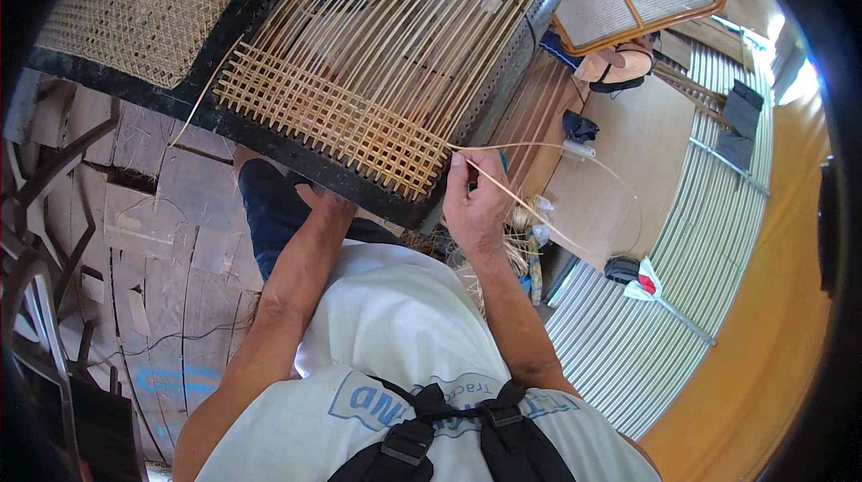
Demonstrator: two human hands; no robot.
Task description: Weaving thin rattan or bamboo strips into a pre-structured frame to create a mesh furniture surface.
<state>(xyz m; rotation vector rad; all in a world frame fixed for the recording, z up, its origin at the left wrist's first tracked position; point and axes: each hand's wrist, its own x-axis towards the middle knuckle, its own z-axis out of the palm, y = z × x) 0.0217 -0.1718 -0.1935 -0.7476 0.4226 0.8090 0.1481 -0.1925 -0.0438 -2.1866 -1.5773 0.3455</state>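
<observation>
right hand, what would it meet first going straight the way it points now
Likely the right edge of the black frame, beside the woven cane, though depth is unclear.

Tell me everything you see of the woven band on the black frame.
The woven band is a golden open grid of thin strips, apparently cane, with small squarish holes. It slants from upper left to lower right along the near edge of the black frame. Beyond it, long strands run on without crosspieces. By its right end, the right hand pinches a loose strand.
</observation>
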